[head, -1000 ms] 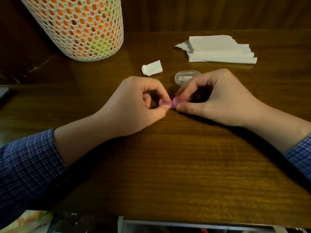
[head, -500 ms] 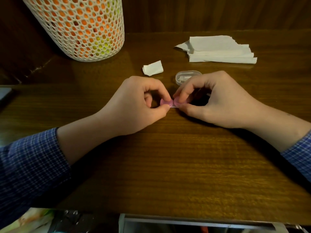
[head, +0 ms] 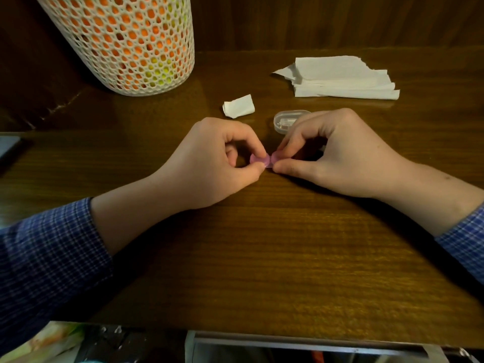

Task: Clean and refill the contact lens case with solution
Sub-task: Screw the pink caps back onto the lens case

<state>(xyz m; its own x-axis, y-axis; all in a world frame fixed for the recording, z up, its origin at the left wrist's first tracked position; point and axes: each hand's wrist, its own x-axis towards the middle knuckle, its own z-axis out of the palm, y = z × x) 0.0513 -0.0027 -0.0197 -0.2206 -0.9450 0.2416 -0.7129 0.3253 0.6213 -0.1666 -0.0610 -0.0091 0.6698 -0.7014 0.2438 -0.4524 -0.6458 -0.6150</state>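
Note:
A small pink contact lens case with two round caps lies on the wooden table between my hands. My left hand pinches its left cap between thumb and forefinger. My right hand pinches the right cap the same way, and its fingers hide most of that cap. Both wrists rest on the table. No solution bottle is in view.
A clear plastic box sits just behind my right fingers. A small crumpled tissue lies behind the hands, and a stack of white tissues at the back right. A tall white mesh container stands back left.
My right fingers have shifted slightly on the right cap. The case and my left hand have stayed where they were.

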